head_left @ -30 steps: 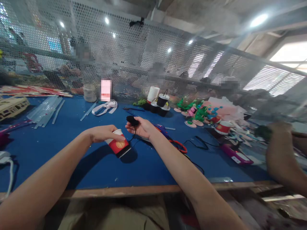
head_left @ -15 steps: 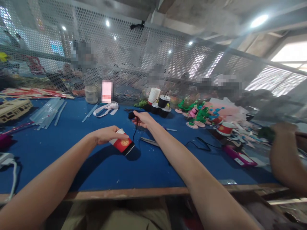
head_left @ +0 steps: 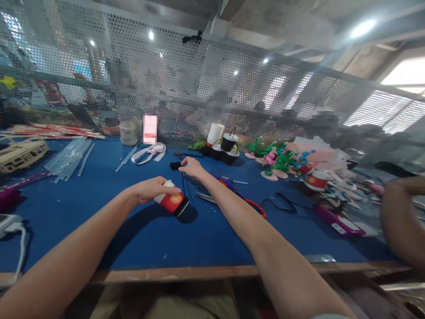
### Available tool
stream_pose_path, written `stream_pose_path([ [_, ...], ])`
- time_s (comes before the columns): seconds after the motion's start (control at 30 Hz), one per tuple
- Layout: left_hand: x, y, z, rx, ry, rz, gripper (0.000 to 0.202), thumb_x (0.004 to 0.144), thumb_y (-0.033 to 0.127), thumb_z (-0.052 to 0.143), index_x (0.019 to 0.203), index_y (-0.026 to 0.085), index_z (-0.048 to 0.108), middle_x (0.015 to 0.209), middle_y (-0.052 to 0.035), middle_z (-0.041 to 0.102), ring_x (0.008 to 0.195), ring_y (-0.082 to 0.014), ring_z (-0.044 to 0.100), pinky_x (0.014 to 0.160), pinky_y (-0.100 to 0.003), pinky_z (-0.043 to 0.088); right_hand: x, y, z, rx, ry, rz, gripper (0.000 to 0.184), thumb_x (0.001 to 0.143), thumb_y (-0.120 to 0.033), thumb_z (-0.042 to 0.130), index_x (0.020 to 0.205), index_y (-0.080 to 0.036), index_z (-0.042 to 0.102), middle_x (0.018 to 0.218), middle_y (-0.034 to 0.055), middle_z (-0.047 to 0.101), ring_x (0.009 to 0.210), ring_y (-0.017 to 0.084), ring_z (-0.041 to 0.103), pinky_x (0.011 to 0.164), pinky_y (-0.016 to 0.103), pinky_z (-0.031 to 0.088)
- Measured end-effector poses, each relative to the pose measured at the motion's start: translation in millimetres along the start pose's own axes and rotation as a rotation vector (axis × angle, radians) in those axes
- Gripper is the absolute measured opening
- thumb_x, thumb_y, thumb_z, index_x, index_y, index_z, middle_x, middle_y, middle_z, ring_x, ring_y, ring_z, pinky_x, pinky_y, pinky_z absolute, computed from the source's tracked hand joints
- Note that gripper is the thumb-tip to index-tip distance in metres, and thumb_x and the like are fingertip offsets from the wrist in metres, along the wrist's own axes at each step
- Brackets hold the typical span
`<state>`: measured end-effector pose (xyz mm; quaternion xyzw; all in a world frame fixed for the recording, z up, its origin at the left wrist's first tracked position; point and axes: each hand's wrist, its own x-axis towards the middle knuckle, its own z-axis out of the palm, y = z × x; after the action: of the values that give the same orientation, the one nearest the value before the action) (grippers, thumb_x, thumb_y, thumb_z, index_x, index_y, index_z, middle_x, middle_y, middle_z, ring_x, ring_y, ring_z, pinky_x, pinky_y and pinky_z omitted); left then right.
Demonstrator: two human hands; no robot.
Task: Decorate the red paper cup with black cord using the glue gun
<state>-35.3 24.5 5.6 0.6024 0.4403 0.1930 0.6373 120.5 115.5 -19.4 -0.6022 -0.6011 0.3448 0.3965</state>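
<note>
My left hand (head_left: 149,189) is closed round a small red paper cup (head_left: 172,202) with a gold emblem, tilted on its side just above the blue table (head_left: 99,212). A thin black cord runs from the cup up to my right hand (head_left: 191,167), which is stretched farther out over the table and pinches a small black object (head_left: 175,165) at the cord's end. Scissors (head_left: 207,197) with a red handle lie right of the cup, partly under my right forearm.
Black and white cups (head_left: 223,144) and green and pink craft pieces (head_left: 279,161) stand at the back right. Clear sticks (head_left: 69,155), a white ribbon (head_left: 149,151) and a jar (head_left: 128,133) lie back left. Another person's arm (head_left: 398,221) is at the right edge. A perforated metal screen (head_left: 186,88) backs the table.
My right hand has moved away from me and slightly left with the black object, stretching the cord. The cup in my left hand has shifted a little to the right.
</note>
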Motion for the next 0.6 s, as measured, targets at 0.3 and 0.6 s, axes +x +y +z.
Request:
stream_pose_path([
  [0.3,-2,1,-0.1,-0.021,-0.001,0.009,0.026,0.051,0.034,0.073,0.057,0.012,0.06,0.052,0.0025,0.06,0.05,-0.0078,0.049,0.051,-0.019,0.035,30,-5,5,-0.001,0.095,-0.06,0.036,0.078,-0.013,0.038,0.112,-0.016,0.051,0.118,0.009,0.053,0.103,0.017,0.053,0.085,0.031,0.043],
  [0.6,-2,2,2.9,-0.025,-0.031,-0.016,0.026,0.047,0.032,0.075,0.056,0.012,0.061,0.053,0.0012,0.062,0.051,-0.0095,0.051,0.054,-0.021,0.038,10,5,3,0.033,-0.068,0.098,0.016,0.082,-0.021,0.042,0.089,-0.015,0.055,0.069,0.0027,0.059,0.056,0.01,0.059,0.051,0.02,0.047],
])
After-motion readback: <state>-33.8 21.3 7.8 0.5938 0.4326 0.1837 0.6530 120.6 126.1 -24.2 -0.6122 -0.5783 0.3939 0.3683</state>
